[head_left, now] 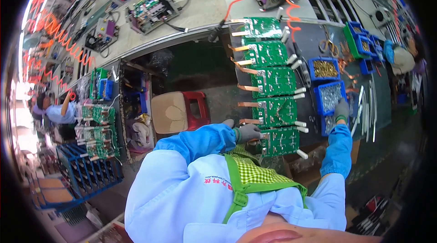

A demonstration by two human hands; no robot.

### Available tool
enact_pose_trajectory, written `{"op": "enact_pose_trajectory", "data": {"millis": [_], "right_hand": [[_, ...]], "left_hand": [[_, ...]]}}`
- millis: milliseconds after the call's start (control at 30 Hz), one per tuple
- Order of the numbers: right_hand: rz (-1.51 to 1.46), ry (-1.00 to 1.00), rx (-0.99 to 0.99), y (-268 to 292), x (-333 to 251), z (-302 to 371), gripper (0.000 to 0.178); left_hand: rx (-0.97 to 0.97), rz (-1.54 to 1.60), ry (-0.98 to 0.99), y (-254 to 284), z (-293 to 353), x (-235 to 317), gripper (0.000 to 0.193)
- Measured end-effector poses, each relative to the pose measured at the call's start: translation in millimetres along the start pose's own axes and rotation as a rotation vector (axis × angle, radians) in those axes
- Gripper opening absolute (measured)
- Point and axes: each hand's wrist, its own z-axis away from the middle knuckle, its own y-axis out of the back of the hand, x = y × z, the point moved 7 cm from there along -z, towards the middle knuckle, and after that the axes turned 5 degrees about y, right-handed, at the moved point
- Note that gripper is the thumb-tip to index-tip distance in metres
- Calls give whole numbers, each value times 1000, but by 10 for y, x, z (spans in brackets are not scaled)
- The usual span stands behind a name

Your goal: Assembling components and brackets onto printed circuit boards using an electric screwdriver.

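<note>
My left hand [248, 133], in a grey glove, is at the left edge of the nearest green circuit board [281, 142]. Its closed fingertips touch the board's end by the metal terminals; what they pinch is too small to make out. My right hand [341, 110], gloved too, reaches into a blue bin [318, 102] of small silver screws [331, 95]. Those fingers are drawn together at the screws, and anything between them is hidden. Farther boards [276, 81] lie in a column beyond the nearest one, with copper strips [248, 88] sticking out left and white posts [299, 93] at the right.
Behind the screw bin stands a blue bin of brass-coloured parts [324, 69]. A dark screwdriver [304, 72] on an orange coiled cord lies beside the boards. Scissors [328, 48] and white strips [372, 106] are on the right. A chair [169, 112] stands left; another person [61, 112] works far left.
</note>
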Motion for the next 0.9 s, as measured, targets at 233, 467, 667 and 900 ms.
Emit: {"op": "enact_pose_trajectory", "data": {"millis": [233, 467, 667, 900], "right_hand": [[-514, 201, 460, 1530, -388, 1016, 17], [-974, 152, 221, 1570, -1664, 2554, 19], [-996, 88, 272, 472, -2158, 3101, 20], [-973, 16, 227, -124, -2234, 3052, 18]], "left_hand": [[-13, -80, 59, -58, 20, 69, 33], [-126, 205, 88, 14, -144, -163, 31], [-315, 246, 78, -2, -281, -180, 27], [-289, 206, 25, -4, -197, -49, 23]]}}
